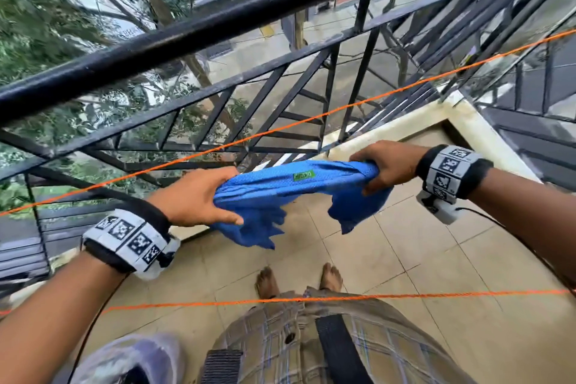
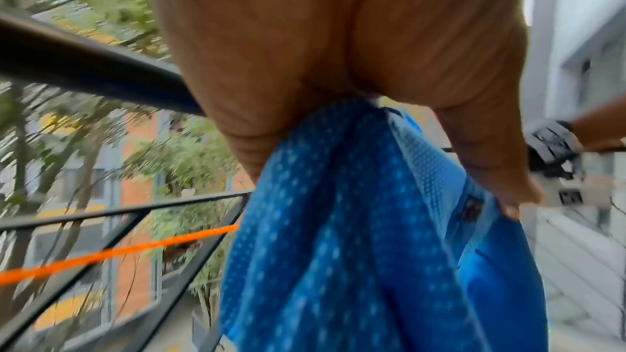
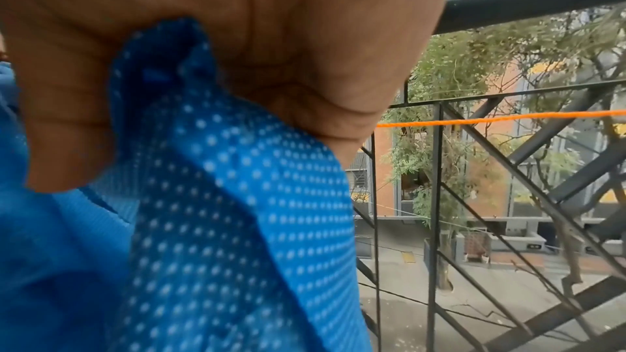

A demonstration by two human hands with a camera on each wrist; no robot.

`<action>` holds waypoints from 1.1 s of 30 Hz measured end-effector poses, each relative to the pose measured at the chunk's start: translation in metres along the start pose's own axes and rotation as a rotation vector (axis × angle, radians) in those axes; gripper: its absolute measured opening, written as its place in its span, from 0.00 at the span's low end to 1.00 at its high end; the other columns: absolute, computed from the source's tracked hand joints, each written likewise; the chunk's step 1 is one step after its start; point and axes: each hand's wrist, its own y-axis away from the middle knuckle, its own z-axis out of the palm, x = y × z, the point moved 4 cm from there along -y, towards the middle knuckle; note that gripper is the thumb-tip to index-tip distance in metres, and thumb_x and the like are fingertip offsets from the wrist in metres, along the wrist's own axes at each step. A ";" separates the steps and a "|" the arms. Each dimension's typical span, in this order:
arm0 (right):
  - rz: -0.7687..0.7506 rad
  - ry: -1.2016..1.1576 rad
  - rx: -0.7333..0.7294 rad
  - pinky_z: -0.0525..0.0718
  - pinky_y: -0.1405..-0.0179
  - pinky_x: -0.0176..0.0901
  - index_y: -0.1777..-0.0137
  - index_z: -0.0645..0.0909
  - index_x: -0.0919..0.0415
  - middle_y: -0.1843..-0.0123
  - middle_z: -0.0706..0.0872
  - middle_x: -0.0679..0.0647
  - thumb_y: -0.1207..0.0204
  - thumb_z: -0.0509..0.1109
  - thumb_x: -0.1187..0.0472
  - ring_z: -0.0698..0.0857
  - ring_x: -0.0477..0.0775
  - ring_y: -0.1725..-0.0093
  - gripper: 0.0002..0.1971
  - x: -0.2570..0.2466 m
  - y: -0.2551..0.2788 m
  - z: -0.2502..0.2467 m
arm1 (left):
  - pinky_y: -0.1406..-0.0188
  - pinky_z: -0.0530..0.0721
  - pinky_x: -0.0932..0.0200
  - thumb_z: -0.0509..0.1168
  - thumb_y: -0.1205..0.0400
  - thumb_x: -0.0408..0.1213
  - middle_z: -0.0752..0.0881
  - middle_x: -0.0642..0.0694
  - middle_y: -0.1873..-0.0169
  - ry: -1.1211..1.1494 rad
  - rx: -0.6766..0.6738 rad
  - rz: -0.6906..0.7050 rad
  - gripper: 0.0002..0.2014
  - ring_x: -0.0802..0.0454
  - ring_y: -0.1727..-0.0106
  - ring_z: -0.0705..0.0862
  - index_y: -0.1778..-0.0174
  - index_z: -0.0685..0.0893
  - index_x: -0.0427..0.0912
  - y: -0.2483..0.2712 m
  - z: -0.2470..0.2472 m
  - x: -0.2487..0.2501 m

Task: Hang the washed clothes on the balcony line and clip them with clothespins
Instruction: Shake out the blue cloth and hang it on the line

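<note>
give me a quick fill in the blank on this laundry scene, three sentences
1. The garment stretched between the left hand and the right hand is ____ in colour.
2. The clothesline near the railing is ____ in colour.
3. The number of hands gripping the garment is ____.

Missing words: blue; orange; two

Setting: residential balcony, upper floor. Evidence: black metal railing with diagonal bars along the edge; beige tiled floor with raised kerb; two orange clotheslines strung across. Beyond the railing: trees, street pavement below, brick-coloured building opposite. Person stands barefoot.
</note>
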 end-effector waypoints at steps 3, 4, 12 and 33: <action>0.071 0.099 0.054 0.74 0.62 0.43 0.49 0.85 0.52 0.64 0.84 0.48 0.33 0.75 0.44 0.80 0.54 0.62 0.17 0.017 0.004 0.004 | 0.65 0.74 0.60 0.67 0.30 0.42 0.81 0.61 0.68 -0.031 0.061 0.036 0.09 0.64 0.64 0.79 0.60 0.76 0.60 -0.006 -0.004 0.004; 0.098 0.093 0.065 0.77 0.62 0.44 0.48 0.86 0.53 0.64 0.85 0.50 0.34 0.71 0.40 0.81 0.54 0.62 0.21 0.023 0.007 0.005 | 0.64 0.74 0.60 0.65 0.30 0.39 0.81 0.59 0.68 -0.017 0.095 0.037 0.07 0.64 0.65 0.79 0.61 0.77 0.58 -0.008 -0.008 0.006; 0.231 -0.102 0.328 0.83 0.55 0.58 0.53 0.85 0.56 0.63 0.87 0.53 0.36 0.61 0.20 0.84 0.56 0.60 0.38 0.054 0.044 0.006 | 0.63 0.73 0.51 0.55 0.27 0.48 0.80 0.53 0.65 -0.065 0.155 0.045 0.10 0.44 0.61 0.80 0.53 0.76 0.53 -0.003 -0.011 0.014; -0.018 0.442 0.453 0.76 0.60 0.48 0.54 0.82 0.55 0.55 0.85 0.58 0.29 0.67 0.54 0.85 0.66 0.52 0.07 -0.191 -0.149 -0.143 | 0.39 0.82 0.40 0.62 0.22 0.35 0.87 0.41 0.44 0.351 0.474 -0.365 0.18 0.40 0.43 0.86 0.35 0.78 0.49 0.051 -0.034 -0.090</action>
